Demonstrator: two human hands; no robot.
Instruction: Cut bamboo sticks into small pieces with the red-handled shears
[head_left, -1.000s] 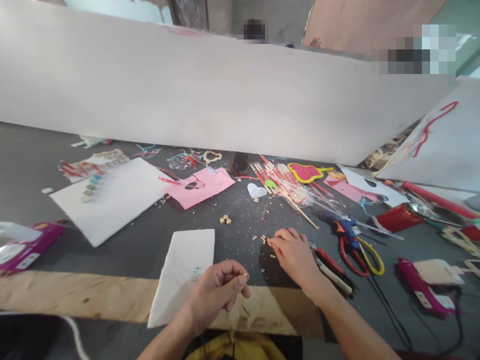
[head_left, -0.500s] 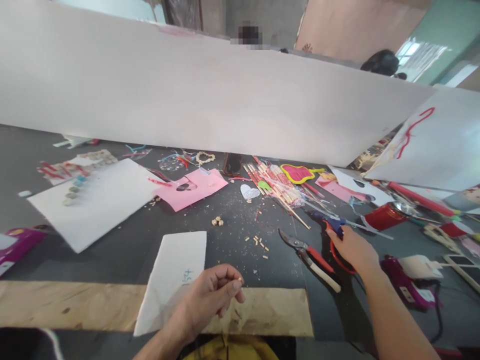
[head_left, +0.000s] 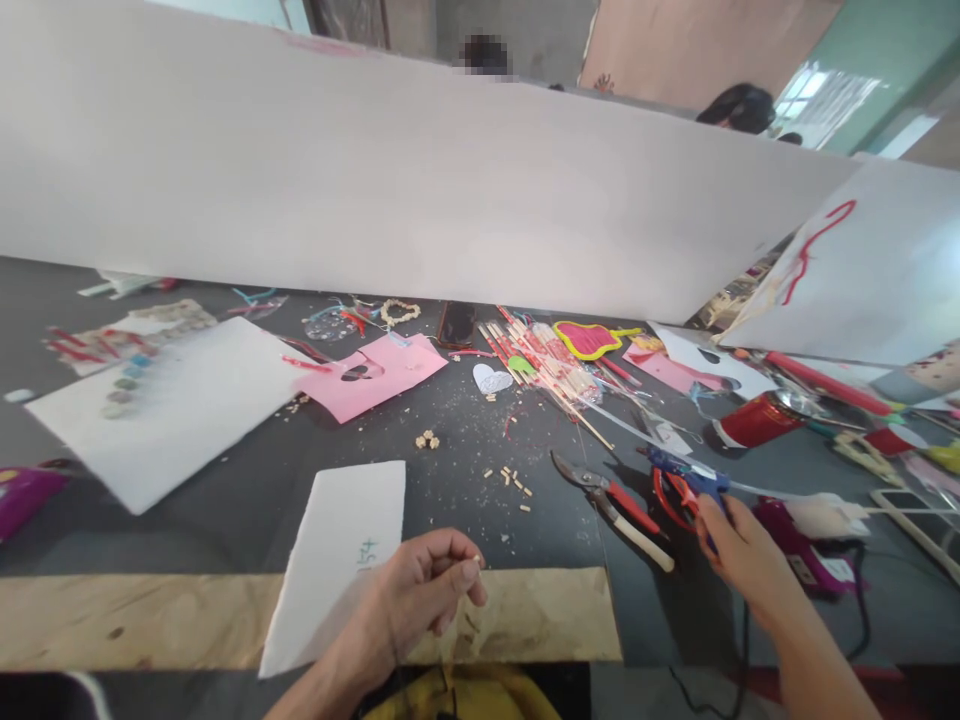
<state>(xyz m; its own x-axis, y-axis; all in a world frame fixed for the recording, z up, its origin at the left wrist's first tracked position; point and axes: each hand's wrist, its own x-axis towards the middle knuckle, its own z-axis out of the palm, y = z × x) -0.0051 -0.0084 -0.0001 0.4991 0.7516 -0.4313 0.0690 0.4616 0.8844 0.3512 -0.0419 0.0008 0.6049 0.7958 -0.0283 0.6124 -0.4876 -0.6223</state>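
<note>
My left hand [head_left: 431,590] is closed near the table's front edge, with a tiny pale piece pinched between thumb and forefinger. Beneath its wrist lies a torn white sheet [head_left: 330,550] with green writing. My right hand [head_left: 739,550] is wrapped round the handle of a blue glue gun [head_left: 686,472], its nozzle pointing left and a long clear stick running through it. Pruning shears [head_left: 619,510] with red and white handles rest to its left. Short cut stick pieces [head_left: 508,480] and a small cluster of joined pieces [head_left: 427,440] lie on the dark table.
Patterned sticks [head_left: 540,355], pink paper [head_left: 375,375] and a white board [head_left: 172,410] lie farther back. A red can [head_left: 765,420] and purple power strip [head_left: 810,550] are at right. A white partition [head_left: 412,190] stands behind, with heads of people beyond it.
My right hand has lifted the glue gun and moved it right, so its nozzle and the clear stick now show. My left hand has stayed nearly still. The view has shifted slightly.
</note>
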